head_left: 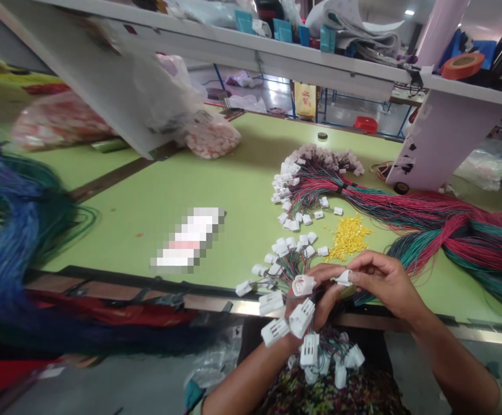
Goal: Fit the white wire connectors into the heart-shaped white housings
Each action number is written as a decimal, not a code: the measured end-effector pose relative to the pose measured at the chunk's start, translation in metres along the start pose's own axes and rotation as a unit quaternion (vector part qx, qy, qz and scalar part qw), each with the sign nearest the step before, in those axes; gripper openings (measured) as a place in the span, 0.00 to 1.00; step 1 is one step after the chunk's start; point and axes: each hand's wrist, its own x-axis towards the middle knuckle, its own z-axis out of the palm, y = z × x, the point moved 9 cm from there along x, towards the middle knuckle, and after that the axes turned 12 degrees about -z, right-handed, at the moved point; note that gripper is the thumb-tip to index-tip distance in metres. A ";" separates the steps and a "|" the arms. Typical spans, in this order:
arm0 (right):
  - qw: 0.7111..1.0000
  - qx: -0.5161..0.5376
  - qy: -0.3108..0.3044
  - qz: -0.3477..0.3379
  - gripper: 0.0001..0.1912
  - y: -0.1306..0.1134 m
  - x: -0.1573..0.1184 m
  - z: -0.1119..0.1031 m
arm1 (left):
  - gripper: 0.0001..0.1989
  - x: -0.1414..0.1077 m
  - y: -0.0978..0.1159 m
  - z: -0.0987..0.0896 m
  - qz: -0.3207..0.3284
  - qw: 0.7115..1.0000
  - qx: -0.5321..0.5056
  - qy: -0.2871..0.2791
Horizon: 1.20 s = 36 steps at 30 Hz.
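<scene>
My left hand [325,304] is closed around a bunch of thin red, green and black wires. White plastic connectors [302,317] on the wire ends fan out over that hand and wrist. Its fingertips reach a single white connector [343,278], which my right hand [384,281] pinches between thumb and fingers. Just beyond both hands, a pile of tiny yellow pieces [349,235] lies on the green tabletop [242,178]. What the right fingertips cover is too small to make out.
A tied bundle of red and green wires [389,202] with white connectors stretches along the right. Blue wires [8,219] hang at the left edge. Bags of pale parts [213,136] sit at the back left. A shelf [276,49] on upright panels crosses above the table.
</scene>
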 end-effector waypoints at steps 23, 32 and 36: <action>0.939 -0.275 -0.092 -0.184 0.05 -0.058 -0.030 0.003 | 0.16 0.006 0.016 0.025 -0.127 0.970 0.016 -0.208; 0.962 -0.186 -0.006 -0.201 0.09 -0.062 0.001 0.008 | 0.03 0.007 0.005 0.022 -0.108 0.985 -0.020 -0.134; 0.964 -0.195 0.062 -0.170 0.04 -0.047 -0.002 -0.001 | 0.10 0.004 0.000 0.004 -0.075 0.997 0.015 0.018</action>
